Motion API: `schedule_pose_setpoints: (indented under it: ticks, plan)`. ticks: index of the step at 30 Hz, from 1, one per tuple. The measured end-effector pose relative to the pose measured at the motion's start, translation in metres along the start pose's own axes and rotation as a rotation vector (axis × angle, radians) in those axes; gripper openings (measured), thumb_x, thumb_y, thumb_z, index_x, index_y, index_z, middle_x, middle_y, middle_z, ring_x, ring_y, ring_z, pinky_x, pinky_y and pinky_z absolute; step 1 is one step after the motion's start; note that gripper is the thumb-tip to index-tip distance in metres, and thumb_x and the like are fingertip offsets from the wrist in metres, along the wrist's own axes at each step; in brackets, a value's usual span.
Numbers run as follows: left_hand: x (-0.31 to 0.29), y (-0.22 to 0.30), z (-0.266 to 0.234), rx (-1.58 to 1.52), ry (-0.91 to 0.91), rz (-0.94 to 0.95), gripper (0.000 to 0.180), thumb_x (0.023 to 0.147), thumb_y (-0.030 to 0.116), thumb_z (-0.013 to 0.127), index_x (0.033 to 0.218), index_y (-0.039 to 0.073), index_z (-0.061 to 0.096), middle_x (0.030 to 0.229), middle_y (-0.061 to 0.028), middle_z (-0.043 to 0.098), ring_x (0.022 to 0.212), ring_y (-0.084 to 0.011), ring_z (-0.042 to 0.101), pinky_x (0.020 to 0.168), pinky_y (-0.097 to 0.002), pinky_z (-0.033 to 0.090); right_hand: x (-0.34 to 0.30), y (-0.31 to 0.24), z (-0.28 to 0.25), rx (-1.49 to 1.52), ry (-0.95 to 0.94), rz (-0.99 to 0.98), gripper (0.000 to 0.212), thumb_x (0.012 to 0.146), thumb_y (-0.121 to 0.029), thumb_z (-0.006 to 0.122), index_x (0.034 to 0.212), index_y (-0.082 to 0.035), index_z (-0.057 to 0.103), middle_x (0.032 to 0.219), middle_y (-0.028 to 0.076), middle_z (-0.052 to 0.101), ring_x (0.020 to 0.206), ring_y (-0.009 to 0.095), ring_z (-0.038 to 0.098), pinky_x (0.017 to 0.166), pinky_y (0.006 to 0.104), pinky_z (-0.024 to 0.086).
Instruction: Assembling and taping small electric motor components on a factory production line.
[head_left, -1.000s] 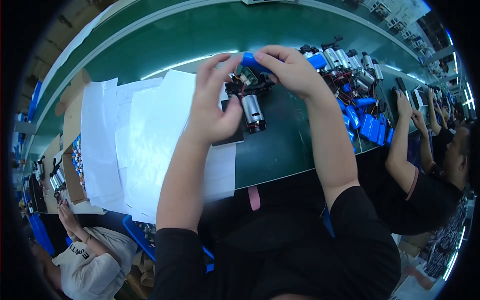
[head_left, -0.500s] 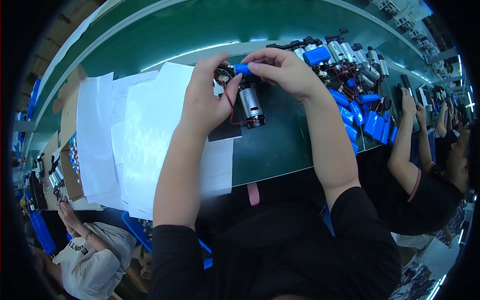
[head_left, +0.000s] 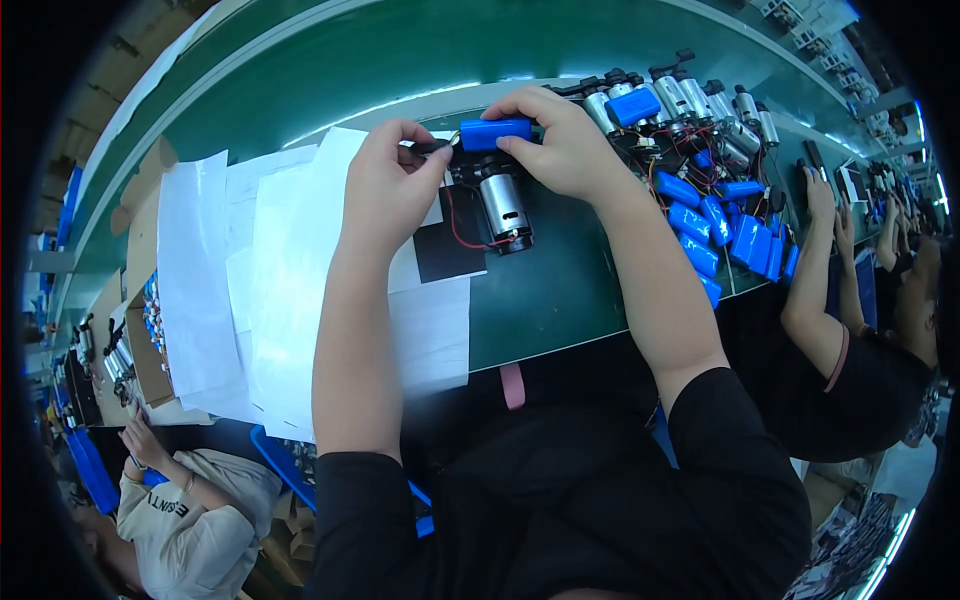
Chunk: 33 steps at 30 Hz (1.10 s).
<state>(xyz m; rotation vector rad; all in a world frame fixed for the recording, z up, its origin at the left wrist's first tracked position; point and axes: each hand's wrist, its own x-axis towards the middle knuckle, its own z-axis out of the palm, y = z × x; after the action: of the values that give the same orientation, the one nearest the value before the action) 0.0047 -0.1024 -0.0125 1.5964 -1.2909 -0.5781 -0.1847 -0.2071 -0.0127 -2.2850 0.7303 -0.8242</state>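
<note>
A blue shrink-wrapped battery pack (head_left: 488, 133) is held by its right end between the thumb and fingers of my right hand (head_left: 565, 148). From its left end, short thin wires (head_left: 456, 139) run toward my left hand (head_left: 390, 190). The left thumb and fingers are pinched around a small dark piece, largely hidden, whose kind I cannot make out. Just below the battery pack lies a silver cylindrical motor (head_left: 503, 205) with black ends. A red wire loops along its left side to its lower end. Under the wire is a flat black square (head_left: 450, 252).
White paper sheets (head_left: 290, 290) cover the table on the left, beside a cardboard box (head_left: 150, 345) of small parts. At right are piled motors (head_left: 695, 98) and blue battery packs (head_left: 690, 220). Co-workers sit on both sides, one person's forearm (head_left: 815, 255) at right.
The battery pack has turned to show its broad side, and my right hand has shifted along it. My left hand has moved left, off the motor's wire, drawing away from the pack.
</note>
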Motion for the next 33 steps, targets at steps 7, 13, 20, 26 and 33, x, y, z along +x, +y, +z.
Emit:
schedule_pose_setpoints:
  ticks: [7,13,20,26,33]
  plan:
    - [0.000,-0.002,-0.001,0.276,0.125,0.003,0.022,0.082,0.018,0.072,0.089,0.000,0.061,0.073,-0.0130,0.066,0.069,-0.0219,0.066,0.066,-0.0317,0.052,0.002,0.011,0.008,-0.010,-0.060,-0.153,0.021,0.083,-0.004,0.069,0.105,-0.005,0.069,0.103,0.008,0.066,0.093,0.023,0.064,0.083,0.0309,0.051]
    - [0.001,-0.009,-0.012,0.010,-0.031,-0.082,0.021,0.082,0.018,0.070,0.083,0.001,0.060,0.079,-0.0120,0.069,0.073,-0.0198,0.066,0.070,-0.0318,0.052,0.000,0.005,0.007,-0.028,-0.087,-0.080,0.015,0.085,-0.004,0.068,0.099,-0.004,0.071,0.101,0.007,0.067,0.092,0.021,0.065,0.082,0.0295,0.052]
    - [0.004,-0.008,-0.025,-0.006,-0.208,-0.029,0.022,0.081,0.018,0.072,0.078,0.000,0.059,0.087,-0.0118,0.070,0.083,-0.0177,0.066,0.073,-0.0314,0.052,0.003,0.012,0.014,-0.036,-0.058,-0.071,0.014,0.087,-0.005,0.067,0.100,-0.005,0.072,0.098,0.006,0.067,0.091,0.020,0.065,0.081,0.0287,0.052]
    - [0.005,-0.007,-0.020,0.029,-0.262,-0.137,0.018,0.080,0.014,0.073,0.086,0.000,0.062,0.091,-0.0119,0.069,0.088,-0.0176,0.065,0.077,-0.0307,0.052,0.008,0.015,0.013,-0.086,-0.068,-0.164,0.016,0.086,-0.007,0.068,0.102,-0.004,0.071,0.099,0.007,0.067,0.092,0.021,0.065,0.081,0.0305,0.052]
    - [0.006,-0.021,-0.006,-0.747,-0.152,-0.330,0.023,0.083,0.000,0.066,0.106,-0.001,0.061,0.102,-0.0115,0.064,0.095,-0.0195,0.062,0.087,-0.0291,0.052,0.000,-0.008,0.015,-0.143,0.004,-0.289,0.026,0.081,-0.011,0.074,0.105,-0.003,0.069,0.102,0.010,0.067,0.096,0.024,0.064,0.085,0.0325,0.051]
